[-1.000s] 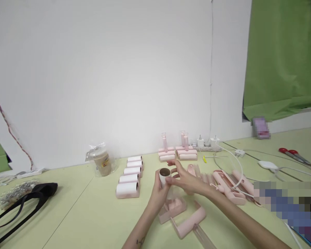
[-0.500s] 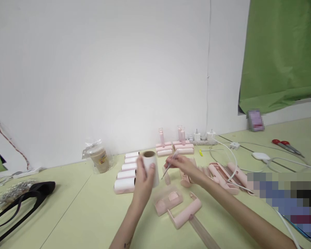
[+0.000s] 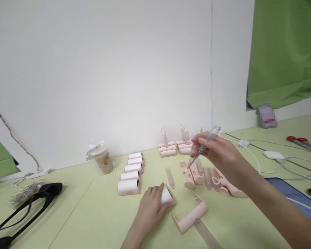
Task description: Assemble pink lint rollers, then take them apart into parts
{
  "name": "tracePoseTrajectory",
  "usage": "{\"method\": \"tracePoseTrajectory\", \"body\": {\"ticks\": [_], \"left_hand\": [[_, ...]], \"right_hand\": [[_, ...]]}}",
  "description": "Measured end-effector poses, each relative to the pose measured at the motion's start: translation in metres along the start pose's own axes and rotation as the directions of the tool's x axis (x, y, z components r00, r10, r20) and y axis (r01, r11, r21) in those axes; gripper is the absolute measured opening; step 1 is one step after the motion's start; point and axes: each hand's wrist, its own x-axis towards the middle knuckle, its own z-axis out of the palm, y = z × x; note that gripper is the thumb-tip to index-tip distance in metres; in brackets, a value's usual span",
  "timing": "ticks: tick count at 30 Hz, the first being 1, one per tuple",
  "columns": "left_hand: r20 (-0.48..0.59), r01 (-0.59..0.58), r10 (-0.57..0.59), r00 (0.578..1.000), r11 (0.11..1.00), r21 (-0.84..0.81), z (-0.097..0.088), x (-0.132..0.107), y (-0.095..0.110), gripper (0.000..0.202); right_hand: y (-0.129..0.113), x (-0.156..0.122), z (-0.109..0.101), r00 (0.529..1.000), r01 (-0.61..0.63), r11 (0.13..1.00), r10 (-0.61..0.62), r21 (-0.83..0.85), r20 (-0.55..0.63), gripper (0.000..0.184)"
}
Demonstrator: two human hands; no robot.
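Observation:
My left hand [image 3: 151, 204] is closed over a white lint roll [image 3: 166, 195], which lies in a pale pink case on the table. The fingers hide most of the roll. Raised to the right, my right hand [image 3: 214, 147] grips a slim tool [image 3: 202, 148] with a clear handle and a thin metal shaft pointing down left; its exact kind I cannot make out. In front of my left hand lies a pink lint roller frame [image 3: 193, 217] with a clear handle. A loose clear pink handle [image 3: 170, 177] rests beyond the left hand.
Several white rolls in pink cases [image 3: 129, 186] stand in a row on the left. More pink roller parts [image 3: 193, 174] lie below my right hand. A bagged drink cup [image 3: 103, 160], black straps [image 3: 48, 193], white cables, a phone [image 3: 292, 197] and red-handled scissors [image 3: 298, 140] are around.
My left hand has lowered the white roll from upright in the air into the pink case on the table. My right hand has moved up and right, still holding the slim tool.

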Motion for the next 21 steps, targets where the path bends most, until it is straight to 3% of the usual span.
{"method": "tracePoseTrajectory", "body": {"ticks": [3, 7, 10, 12, 14, 17, 19, 21], "left_hand": [[-0.053, 0.031, -0.03, 0.998, 0.999, 0.032, -0.03, -0.02, -0.031, 0.049], [0.066, -0.009, 0.003, 0.998, 0.995, 0.095, -0.047, -0.041, -0.077, 0.045], [0.083, -0.008, -0.004, 0.997, 0.989, 0.145, -0.045, -0.045, -0.102, 0.042], [0.028, -0.017, 0.013, 1.0, 0.986, 0.165, -0.043, -0.044, -0.109, 0.046], [-0.075, -0.046, 0.058, 0.995, 0.987, 0.152, -0.041, -0.041, -0.106, 0.055], [-0.165, -0.052, 0.045, 0.985, 0.998, -0.041, -0.033, -0.035, -0.082, 0.058], [-0.065, 0.013, -0.035, 0.997, 0.951, -0.309, -0.018, -0.029, -0.057, 0.049], [0.108, 0.119, -0.068, 0.992, 0.808, -0.577, 0.004, -0.02, -0.034, 0.049]], "right_hand": [[-0.002, -0.004, -0.002, 0.993, -0.001, 0.99, 0.018, -0.14, 0.114, 0.017], [0.015, -0.014, -0.008, 0.919, 0.028, 0.909, 0.14, -0.415, 0.37, 0.016], [0.042, -0.035, -0.011, 0.869, 0.154, 0.692, 0.245, -0.705, 0.43, 0.011], [0.062, -0.055, -0.012, 0.846, 0.177, 0.542, 0.343, -0.822, 0.408, 0.011], [0.079, -0.075, -0.01, 0.782, 0.149, 0.46, 0.486, -0.875, 0.389, 0.025], [0.095, -0.094, -0.001, 0.765, 0.158, 0.372, 0.54, -0.915, 0.352, 0.018], [0.099, -0.096, 0.006, 0.78, 0.2, 0.321, 0.52, -0.926, 0.349, 0.012], [0.101, -0.092, 0.013, 0.785, 0.273, 0.319, 0.471, -0.908, 0.402, 0.008]]}}
